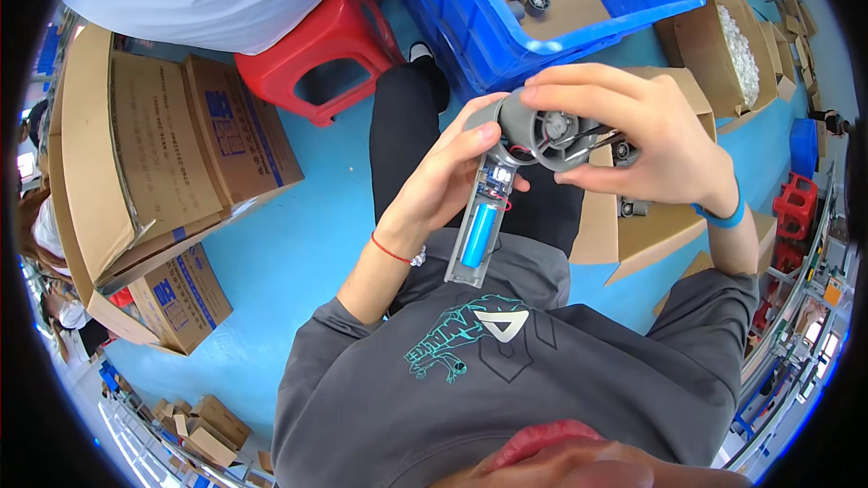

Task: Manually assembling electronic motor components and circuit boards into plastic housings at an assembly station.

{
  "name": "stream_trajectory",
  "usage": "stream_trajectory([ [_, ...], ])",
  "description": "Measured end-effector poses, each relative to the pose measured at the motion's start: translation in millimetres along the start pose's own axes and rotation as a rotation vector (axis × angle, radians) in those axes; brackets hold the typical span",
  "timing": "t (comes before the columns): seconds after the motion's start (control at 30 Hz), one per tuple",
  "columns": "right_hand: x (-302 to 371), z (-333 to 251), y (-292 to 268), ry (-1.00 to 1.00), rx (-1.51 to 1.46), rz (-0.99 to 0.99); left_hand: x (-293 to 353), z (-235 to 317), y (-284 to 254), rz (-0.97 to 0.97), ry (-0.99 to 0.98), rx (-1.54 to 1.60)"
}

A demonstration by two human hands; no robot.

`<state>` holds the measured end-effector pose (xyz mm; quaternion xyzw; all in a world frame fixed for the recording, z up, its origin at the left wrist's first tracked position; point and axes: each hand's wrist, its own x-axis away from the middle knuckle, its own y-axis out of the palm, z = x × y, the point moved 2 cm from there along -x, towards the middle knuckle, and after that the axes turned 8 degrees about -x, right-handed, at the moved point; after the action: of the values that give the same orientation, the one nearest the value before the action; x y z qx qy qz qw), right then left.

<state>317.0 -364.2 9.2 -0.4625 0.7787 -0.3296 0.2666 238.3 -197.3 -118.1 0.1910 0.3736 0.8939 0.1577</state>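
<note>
My left hand (445,172) is closed around the head of a grey handheld fan housing (459,264). The handle's open side faces me and shows a blue cylindrical battery (478,237), a small circuit board (496,178) and a red wire. With fingers and thumb, my right hand (651,131) grips a round grey fan part (553,129) with a motor at its hub. This part is against the housing's head; whether it sits inside cannot be made out. Thin dark rods or wires (592,137) stick out between it and my right palm.
A blue crate (488,45) ahead has cardboard and several round grey parts (537,4) inside. An open carton (592,221) with similar parts stands by my right knee. Large cartons (163,145) and a red stool (312,63) with a seated person are left. White pieces fill another box (737,54).
</note>
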Motion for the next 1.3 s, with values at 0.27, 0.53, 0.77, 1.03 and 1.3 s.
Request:
stream_trajectory([
  [0.27, -8, 7, -1, -0.022, -0.318, -0.138, 3, -8, 2, -0.120, 0.006, 0.119],
  [0.53, -1, 22, 11, 0.306, -0.990, -0.140, 2, -13, 10, -0.210, 0.000, 0.280],
  [0.77, 3, 30, 23, 0.330, -1.106, 0.033, 6, -15, 32, -0.102, 0.019, 0.458],
  [1.03, 7, 33, 26, 0.292, -1.112, 0.167, 3, -18, 52, -0.102, 0.145, 0.500],
  [1.3, 3, 29, 4, 0.388, -0.928, -0.076, 8, -17, 58, -0.042, 0.099, 0.485],
])
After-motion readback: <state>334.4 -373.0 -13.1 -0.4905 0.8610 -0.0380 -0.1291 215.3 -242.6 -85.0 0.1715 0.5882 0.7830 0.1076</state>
